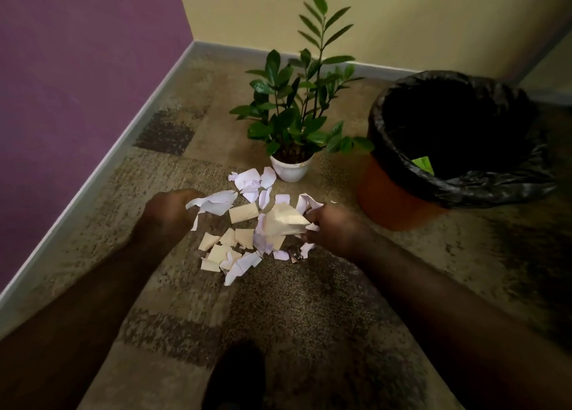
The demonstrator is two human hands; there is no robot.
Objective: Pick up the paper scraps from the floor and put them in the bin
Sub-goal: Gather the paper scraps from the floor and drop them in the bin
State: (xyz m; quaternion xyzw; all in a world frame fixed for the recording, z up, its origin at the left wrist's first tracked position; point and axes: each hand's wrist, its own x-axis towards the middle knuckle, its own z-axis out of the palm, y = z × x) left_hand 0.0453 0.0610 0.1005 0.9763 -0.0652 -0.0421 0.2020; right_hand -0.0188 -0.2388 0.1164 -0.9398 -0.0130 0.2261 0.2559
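The paper scraps [244,224] are lying in a loose heap on the carpet [309,310] at the centre of the frame, white pieces mixed with tan ones, some overlapping, some lying flat on the pile. They are looking very light, thin and limp, so they are likely to flutter, slide over one another and slip out of a loose hold. Flat pieces on carpet are probably hard to lift by an edge; bunching several together and crumpling them into a wad is likely the surer way to take hold.

The left hand [168,211], at centre left of the frame, is gripping a torn white scrap [216,203] with its fingers curled round one end, the rest of the sheet sticking out to the right above the heap. The right hand [332,228], just right of centre, is clutching a creased tan scrap [284,219] along with some white pieces, and is hovering over the right edge of the heap. The two hands are flanking the pile, with most of the scraps lying between and just below them.

The bin [399,199], orange with a black liner [495,186], is standing at the right of the frame, near the right hand, its mouth open and something green [423,163] showing inside. A potted plant [292,169] is standing just above the heap. A shoe [238,375] is showing at the bottom edge.
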